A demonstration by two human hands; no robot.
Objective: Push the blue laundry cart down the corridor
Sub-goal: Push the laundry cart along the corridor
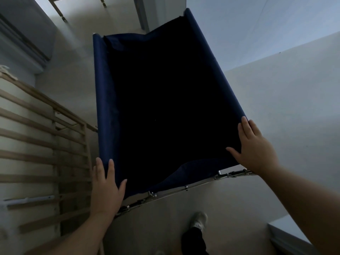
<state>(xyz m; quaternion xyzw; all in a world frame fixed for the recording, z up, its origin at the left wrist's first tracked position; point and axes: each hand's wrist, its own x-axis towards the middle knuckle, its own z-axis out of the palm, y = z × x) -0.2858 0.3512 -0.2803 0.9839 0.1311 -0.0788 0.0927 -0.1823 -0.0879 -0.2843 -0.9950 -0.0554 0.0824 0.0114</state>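
Note:
The blue laundry cart (103,92) fills the middle of the head view, a dark blue fabric bin on a metal frame with a black, unlit inside. My left hand (105,192) is laid over the cart's near left corner, fingers over the rim. My right hand (254,147) grips the near right corner, fingers spread on the fabric edge. The chrome frame bar (185,187) runs between both hands along the near end. Whether anything lies inside the cart is hidden by the dark.
A slatted wooden bed frame with a mattress (36,144) leans close against the cart's left side. A pale wall (294,89) runs along the right. Light floor (77,48) continues ahead to a doorway. My shoe (199,220) is just behind the cart.

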